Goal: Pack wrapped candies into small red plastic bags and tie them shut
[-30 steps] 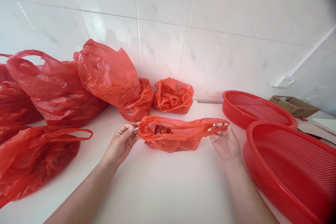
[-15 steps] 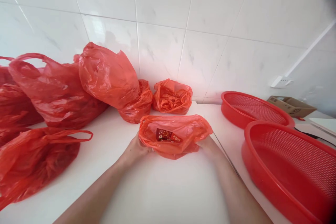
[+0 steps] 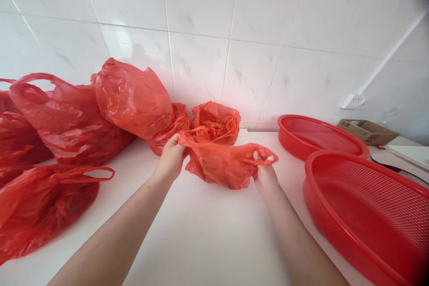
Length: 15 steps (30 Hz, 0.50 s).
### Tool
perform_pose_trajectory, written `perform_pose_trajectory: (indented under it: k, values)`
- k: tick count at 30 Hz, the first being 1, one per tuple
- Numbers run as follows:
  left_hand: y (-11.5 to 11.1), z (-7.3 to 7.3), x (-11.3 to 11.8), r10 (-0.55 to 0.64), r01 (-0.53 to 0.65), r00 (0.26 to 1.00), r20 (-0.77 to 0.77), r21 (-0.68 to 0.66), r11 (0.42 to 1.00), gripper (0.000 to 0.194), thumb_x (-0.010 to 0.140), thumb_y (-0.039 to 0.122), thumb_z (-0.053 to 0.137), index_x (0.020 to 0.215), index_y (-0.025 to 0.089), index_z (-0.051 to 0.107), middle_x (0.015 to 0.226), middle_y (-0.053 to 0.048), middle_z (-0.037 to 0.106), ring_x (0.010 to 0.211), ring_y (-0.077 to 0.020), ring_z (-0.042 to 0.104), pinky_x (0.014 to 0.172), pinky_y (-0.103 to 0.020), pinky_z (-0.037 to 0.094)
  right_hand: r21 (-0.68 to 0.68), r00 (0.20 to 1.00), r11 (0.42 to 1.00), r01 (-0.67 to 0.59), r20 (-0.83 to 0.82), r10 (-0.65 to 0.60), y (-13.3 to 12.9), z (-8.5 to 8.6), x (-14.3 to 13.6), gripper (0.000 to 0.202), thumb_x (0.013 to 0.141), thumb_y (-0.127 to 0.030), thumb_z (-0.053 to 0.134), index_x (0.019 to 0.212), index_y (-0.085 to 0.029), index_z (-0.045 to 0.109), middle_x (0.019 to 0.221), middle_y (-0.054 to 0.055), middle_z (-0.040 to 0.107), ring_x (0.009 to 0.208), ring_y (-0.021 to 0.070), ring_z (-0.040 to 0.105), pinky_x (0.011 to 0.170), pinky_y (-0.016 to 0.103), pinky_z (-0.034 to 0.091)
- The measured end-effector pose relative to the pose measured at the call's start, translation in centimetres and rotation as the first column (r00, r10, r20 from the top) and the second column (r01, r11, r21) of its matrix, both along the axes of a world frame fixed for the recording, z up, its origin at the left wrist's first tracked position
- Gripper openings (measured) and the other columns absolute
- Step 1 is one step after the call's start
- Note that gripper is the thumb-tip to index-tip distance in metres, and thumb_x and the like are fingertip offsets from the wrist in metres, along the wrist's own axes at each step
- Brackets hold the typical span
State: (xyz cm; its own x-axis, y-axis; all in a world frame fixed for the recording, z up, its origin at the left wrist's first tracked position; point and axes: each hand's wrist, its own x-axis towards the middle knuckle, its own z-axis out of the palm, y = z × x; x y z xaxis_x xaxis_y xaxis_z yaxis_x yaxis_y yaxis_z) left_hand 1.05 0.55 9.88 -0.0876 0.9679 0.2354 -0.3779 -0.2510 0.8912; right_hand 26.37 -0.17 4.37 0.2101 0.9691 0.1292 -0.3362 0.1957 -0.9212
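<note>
A small red plastic bag [image 3: 223, 164] is stretched between my two hands over the white table [image 3: 208, 232]. My left hand [image 3: 172, 157] is closed on the bag's upper left corner, by a handle. At the other end, my right hand [image 3: 263, 173] grips the upper right handle, its loop showing around the thumb. The bag's opening has narrowed, and its inside is hidden from me. Just behind it, against the wall, sits another red bag [image 3: 217, 120] with crumpled plastic inside.
Several full red bags [image 3: 77, 116] crowd the left side, one bag [image 3: 50, 205] with its loop lying close to my left forearm. On the right stand two red mesh baskets [image 3: 321, 132], the nearer basket [image 3: 355, 228] beside my right forearm. A cardboard box [image 3: 368, 132] is farther back.
My hands have risen from the bag's sides to its handles. The bag's mouth, wide open before with a dark red printed packet inside, is now drawn flatter and the packet is hidden.
</note>
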Motion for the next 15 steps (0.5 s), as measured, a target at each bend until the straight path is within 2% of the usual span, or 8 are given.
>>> perform_pose_trajectory:
  k: [4, 8, 10, 12, 15]
  values:
    - [-0.1, 1.7, -1.3, 0.087, -0.084, 0.994, 0.070, -0.042, 0.996, 0.026, 0.064, 0.027, 0.074, 0.076, 0.019, 0.053, 0.071, 0.002, 0.060, 0.060, -0.0112, 0.057, 0.058, -0.026, 0.047, -0.071, 0.999, 0.997, 0.005, -0.053, -0.009, 0.7, 1.5, 1.0, 0.044, 0.076, -0.055, 0.062, 0.105, -0.022, 0.062, 0.114, 0.009, 0.065, 0.099, 0.0259, 0.063, 0.072, 0.034, 0.055]
    - [-0.7, 1.2, -2.7, 0.046, -0.046, 0.999, 0.005, -0.037, 0.998, 0.039, 0.061, 0.018, 0.075, 0.095, 0.022, 0.055, 0.085, 0.000, 0.064, 0.072, -0.0133, 0.061, 0.066, -0.028, 0.050, -0.176, 1.000, 0.984, 0.007, -0.025, -0.011, 1.0, 1.6, 2.4, 0.038, 0.075, -0.054, 0.063, 0.093, -0.021, 0.064, 0.100, 0.009, 0.069, 0.090, 0.0231, 0.065, 0.071, 0.033, 0.054]
    - [-1.2, 0.7, -3.1, 0.016, -0.020, 0.998, -0.057, -0.059, 0.998, 0.047, 0.060, 0.015, 0.074, 0.102, 0.022, 0.055, 0.092, -0.002, 0.066, 0.078, -0.0147, 0.062, 0.071, -0.029, 0.050, -0.182, 0.999, 0.983, 0.015, 0.044, -0.007, 0.6, 1.3, 3.0, 0.037, 0.075, -0.056, 0.063, 0.090, -0.021, 0.063, 0.093, 0.008, 0.069, 0.086, 0.0217, 0.065, 0.072, 0.033, 0.053]
    - [-1.8, 0.5, -3.5, -0.029, 0.021, 0.993, -0.110, -0.074, 0.997, 0.052, 0.059, 0.012, 0.074, 0.107, 0.022, 0.056, 0.099, -0.003, 0.066, 0.085, -0.0161, 0.062, 0.076, -0.030, 0.050, -0.162, 0.988, 0.986, 0.036, 0.151, -0.011, -0.1, 1.1, 3.4, 0.036, 0.076, -0.055, 0.062, 0.092, -0.022, 0.063, 0.096, 0.007, 0.068, 0.091, 0.0217, 0.064, 0.075, 0.033, 0.051]
    - [-2.5, 0.5, -4.3, -0.143, 0.135, 0.982, -0.125, -0.070, 0.988, 0.059, 0.060, 0.011, 0.071, 0.115, 0.027, 0.055, 0.115, -0.004, 0.062, 0.097, -0.0196, 0.061, 0.083, -0.033, 0.049, -0.105, 0.943, 0.981, 0.165, 0.308, -0.126, -1.7, 1.2, 3.6, 0.032, 0.080, -0.051, 0.058, 0.098, -0.025, 0.061, 0.103, 0.005, 0.065, 0.099, 0.0216, 0.061, 0.078, 0.032, 0.048]
